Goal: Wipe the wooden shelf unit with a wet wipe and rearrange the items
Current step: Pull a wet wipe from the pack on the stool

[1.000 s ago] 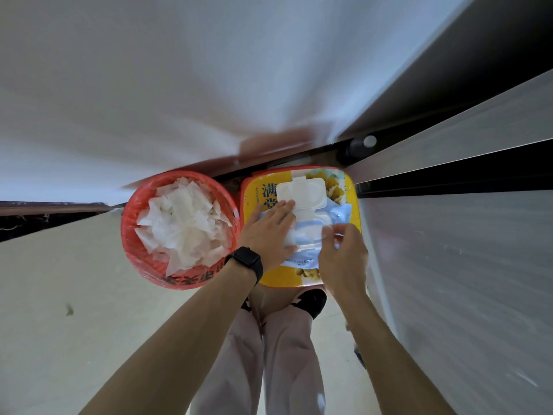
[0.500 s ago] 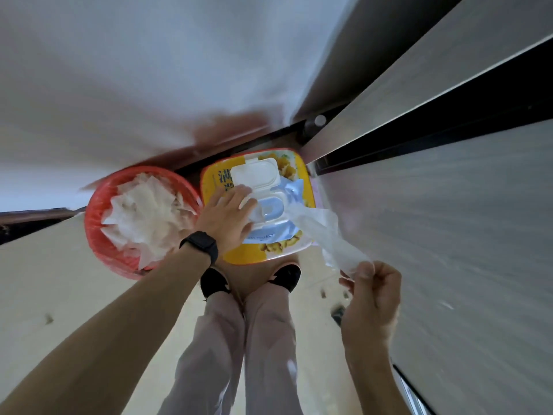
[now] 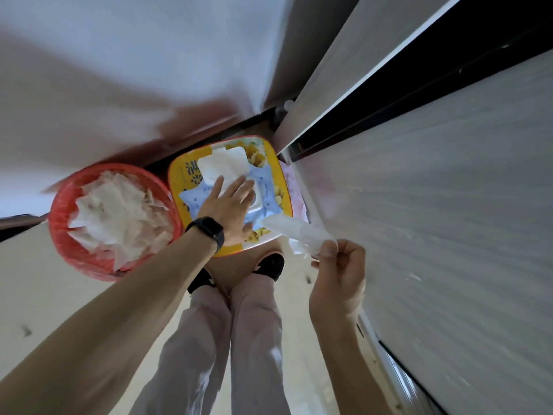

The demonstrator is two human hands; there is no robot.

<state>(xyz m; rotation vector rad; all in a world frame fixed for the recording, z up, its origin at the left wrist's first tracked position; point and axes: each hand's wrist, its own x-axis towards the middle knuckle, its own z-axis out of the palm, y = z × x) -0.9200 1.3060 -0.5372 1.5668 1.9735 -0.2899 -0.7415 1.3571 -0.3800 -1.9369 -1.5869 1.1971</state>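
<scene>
The person stands and looks straight down. The left hand (image 3: 230, 206) lies flat, fingers straight and a little spread, and presses on the top of a blue and white wipe pack (image 3: 194, 199). The white lid (image 3: 223, 164) of the pack stands open at 12 o'clock of this hand. A black watch (image 3: 209, 230) is on the left wrist. The pack rests on a yellow box (image 3: 179, 178) with a red rim, which sits on the floor (image 3: 45, 289) close to the black shoes (image 3: 272, 265).

The right hand (image 3: 338, 277) is at 4 o'clock of the box, with the fingers curled. Its thumb and fingertips pinch one end of a white wet wipe (image 3: 294, 232); the wipe reaches towards 10 o'clock, over the near corner of the box. I cannot tell if its far end is free of the pack.

At 9 o'clock of the box, touching it, stands a red basket (image 3: 77, 256) full of crumpled white wipes (image 3: 116, 217). The pale shelf unit (image 3: 449, 235) fills the side at 3 o'clock, just beside the right hand.
</scene>
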